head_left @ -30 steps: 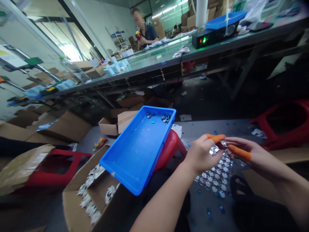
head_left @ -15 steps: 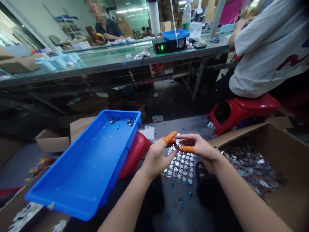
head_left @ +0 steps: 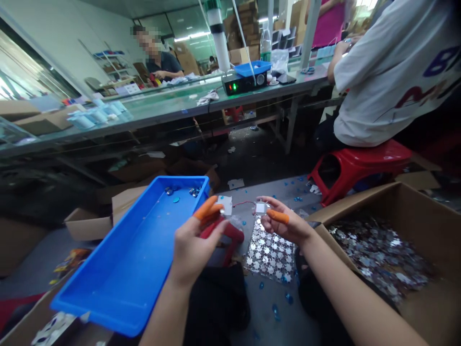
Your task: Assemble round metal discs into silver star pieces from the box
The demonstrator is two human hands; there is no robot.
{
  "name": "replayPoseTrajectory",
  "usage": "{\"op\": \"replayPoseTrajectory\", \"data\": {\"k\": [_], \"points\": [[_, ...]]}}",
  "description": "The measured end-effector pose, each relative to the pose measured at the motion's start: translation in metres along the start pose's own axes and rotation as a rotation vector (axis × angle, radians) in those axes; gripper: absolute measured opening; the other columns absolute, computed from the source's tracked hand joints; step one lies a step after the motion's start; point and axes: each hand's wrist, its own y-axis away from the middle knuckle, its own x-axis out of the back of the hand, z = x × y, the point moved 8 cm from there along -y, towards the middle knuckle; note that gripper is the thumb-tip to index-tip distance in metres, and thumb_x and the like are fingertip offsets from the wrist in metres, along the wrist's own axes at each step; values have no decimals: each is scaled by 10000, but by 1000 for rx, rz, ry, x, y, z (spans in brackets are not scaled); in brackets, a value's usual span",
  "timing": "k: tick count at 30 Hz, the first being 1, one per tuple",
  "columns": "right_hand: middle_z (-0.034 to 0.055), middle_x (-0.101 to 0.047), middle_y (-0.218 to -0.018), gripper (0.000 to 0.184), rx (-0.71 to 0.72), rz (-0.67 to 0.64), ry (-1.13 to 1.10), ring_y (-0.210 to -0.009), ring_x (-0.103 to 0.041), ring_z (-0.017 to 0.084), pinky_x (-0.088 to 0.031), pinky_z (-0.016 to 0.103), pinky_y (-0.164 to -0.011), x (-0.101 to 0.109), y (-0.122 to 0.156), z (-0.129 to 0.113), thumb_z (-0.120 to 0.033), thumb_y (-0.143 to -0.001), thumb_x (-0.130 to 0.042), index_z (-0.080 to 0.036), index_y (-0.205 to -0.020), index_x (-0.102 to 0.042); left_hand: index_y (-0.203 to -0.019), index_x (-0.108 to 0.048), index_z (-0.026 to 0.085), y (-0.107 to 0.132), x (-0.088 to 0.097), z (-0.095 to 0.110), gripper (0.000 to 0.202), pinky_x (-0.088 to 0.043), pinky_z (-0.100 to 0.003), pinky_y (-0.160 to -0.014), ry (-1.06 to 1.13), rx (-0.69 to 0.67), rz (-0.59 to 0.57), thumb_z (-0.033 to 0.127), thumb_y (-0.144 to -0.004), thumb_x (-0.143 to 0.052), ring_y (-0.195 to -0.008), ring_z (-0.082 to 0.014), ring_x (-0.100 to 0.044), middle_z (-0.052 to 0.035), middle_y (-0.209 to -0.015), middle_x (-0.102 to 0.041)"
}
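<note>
The left hand [head_left: 196, 250] is closed into a pinch, its orange finger cots [head_left: 207, 207] pressed together on a small shiny bit [head_left: 222, 210] too small to make out. The right hand [head_left: 284, 225] is curled palm-up, with thumb and fingers gripping a small silvery square piece [head_left: 261, 207] and an orange cot on one finger. A thin red strand [head_left: 245, 204] runs from that piece toward the left hand, with its far end hard to follow. Just under the right hand lies a sheet of silver star-patterned pieces [head_left: 270, 257], and loose blue gems [head_left: 275, 310] are scattered on the floor below it. To the left of the left hand sits a blue plastic tray [head_left: 126, 276], with a few blue and silver pieces [head_left: 193, 192] at its far end. To the right of the right hand, an open cardboard box [head_left: 363, 204] holds a heap of silvery pieces [head_left: 378, 254]. Beyond that box, a co-worker in a white T-shirt [head_left: 382, 96] sits on a red plastic stool [head_left: 360, 166], beside a long workbench [head_left: 162, 108] carrying a black device with green lights [head_left: 241, 84]. Farther down the bench sits a person in a dark shirt [head_left: 163, 62].
</note>
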Motion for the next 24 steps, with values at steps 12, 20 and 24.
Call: {"op": "replayPoseTrajectory", "data": {"k": [12,20,24], "points": [[36,-590,-955,516,6,-53,-274,-635,-409,96,-324,212,-536,-20,-7,16,-360,-796,-764,-285,-1268,-570,-1092,-700,187,8,170,-150,510,-567,-413,-826,-701,368,-163,222,-584,-733,-814,-322,-719,-55,-798,-738],[42,-614,-929,513,-126,29,-197,-623,-443,110,-364,236,-537,-20,-6,43,-321,-796,-758,-308,-1281,-593,-1133,-725,224,43,218,-109,354,-450,-368,-1060,-672,316,-147,356,-809,-671,-1126,-277,-622,-75,-1183,-692],[19,-570,-814,532,-161,28,-145,-612,-447,116,-369,244,-541,-22,-6,53,-347,-806,-748,-301,-1308,-576,-990,-776,235,71,270,-85,279,-408,-404,-1101,-685,359,-164,369,-755,-707,-1087,-304,-606,-90,-1088,-683]]}}
